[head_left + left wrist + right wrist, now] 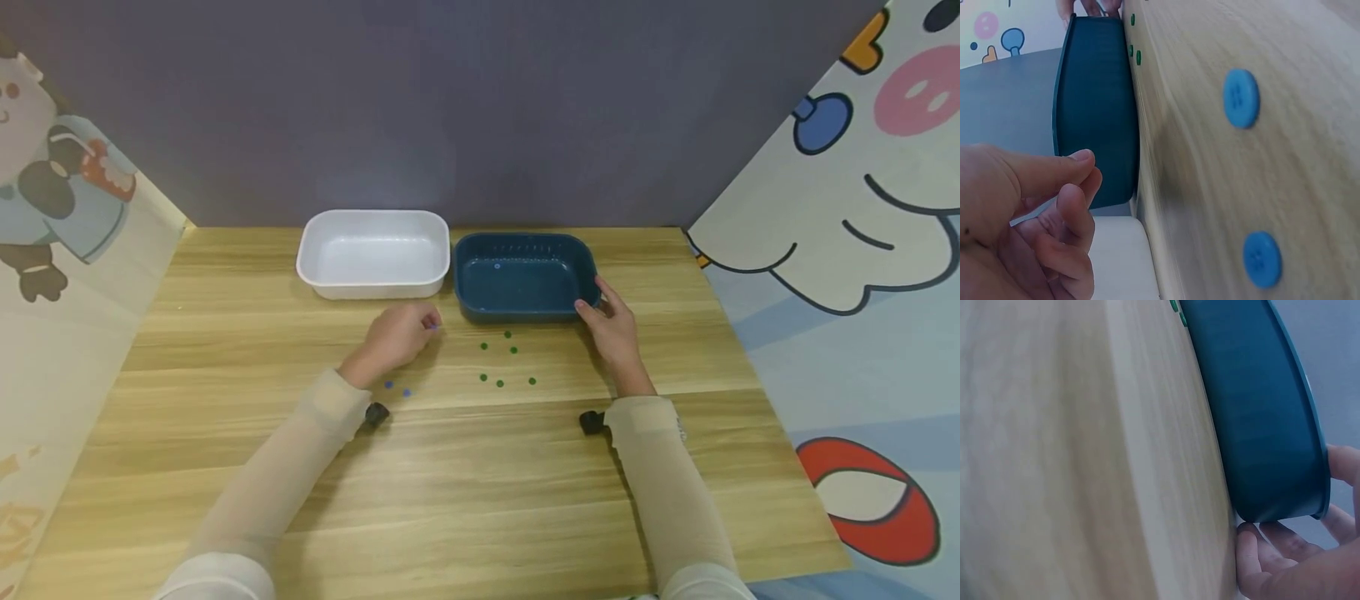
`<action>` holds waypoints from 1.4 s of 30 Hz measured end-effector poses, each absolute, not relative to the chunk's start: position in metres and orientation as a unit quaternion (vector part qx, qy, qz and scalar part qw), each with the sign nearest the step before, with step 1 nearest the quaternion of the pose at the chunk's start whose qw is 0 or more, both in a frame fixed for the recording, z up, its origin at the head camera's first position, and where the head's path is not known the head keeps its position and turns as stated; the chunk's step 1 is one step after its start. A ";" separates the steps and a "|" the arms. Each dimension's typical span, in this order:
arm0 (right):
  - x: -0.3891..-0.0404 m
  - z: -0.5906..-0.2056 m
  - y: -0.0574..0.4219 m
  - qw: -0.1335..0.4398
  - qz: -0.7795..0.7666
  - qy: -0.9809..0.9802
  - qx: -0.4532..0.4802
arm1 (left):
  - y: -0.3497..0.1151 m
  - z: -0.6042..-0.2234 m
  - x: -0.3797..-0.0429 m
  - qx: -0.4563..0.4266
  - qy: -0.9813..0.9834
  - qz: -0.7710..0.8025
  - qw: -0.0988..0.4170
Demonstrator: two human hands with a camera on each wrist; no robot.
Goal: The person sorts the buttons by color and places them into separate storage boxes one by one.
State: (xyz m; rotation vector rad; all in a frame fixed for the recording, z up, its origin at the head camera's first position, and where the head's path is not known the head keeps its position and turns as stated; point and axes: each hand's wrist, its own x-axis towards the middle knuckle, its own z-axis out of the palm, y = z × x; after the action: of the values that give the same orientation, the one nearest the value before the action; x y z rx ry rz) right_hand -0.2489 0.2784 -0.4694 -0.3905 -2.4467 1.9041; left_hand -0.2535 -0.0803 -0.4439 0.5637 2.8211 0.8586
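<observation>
Head view: I find the left hand [397, 335] pinching a small, round blue button [433, 327] near a glossy white oblong tray [375, 292]. Left wrist: two four-holed blue buttons [1241, 99] lie on wood-grained tabletop [1191, 200]. Right wrist: the right hand [1310, 569] grips a smooth, round-cornered dark-teal tub [1266, 425].

Wood-grain bench [480, 492], plain grey wall [450, 108] behind it, left panel [82, 333] and right panel [817, 358] are both cartoon stuff, the right one's got a big pink snout [918, 115].
</observation>
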 end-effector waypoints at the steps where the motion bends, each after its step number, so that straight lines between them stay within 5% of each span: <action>1: -0.249 -0.469 0.278 0.008 0.609 -0.783 -0.124 | -0.080 -0.444 -0.254 0.190 0.937 0.284 0.070; 21: -0.250 -0.472 0.278 0.003 0.626 -0.770 -0.123 | -0.062 -0.430 -0.267 0.222 0.920 0.323 -0.003; 30: -0.238 -0.439 0.267 -0.012 0.627 -0.770 -0.118 | -0.049 -0.423 -0.278 0.233 0.915 0.329 0.001; 42: -0.249 -0.466 0.279 -0.001 0.630 -0.767 -0.121 | -0.031 -0.422 -0.288 0.225 0.912 0.343 0.019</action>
State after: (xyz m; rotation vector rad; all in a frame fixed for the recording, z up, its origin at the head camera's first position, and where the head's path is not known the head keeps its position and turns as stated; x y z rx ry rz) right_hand -0.2493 0.2790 -0.4656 -0.3804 -2.4113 1.9817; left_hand -0.2879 -0.0314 -0.4225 0.6985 2.8313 1.0637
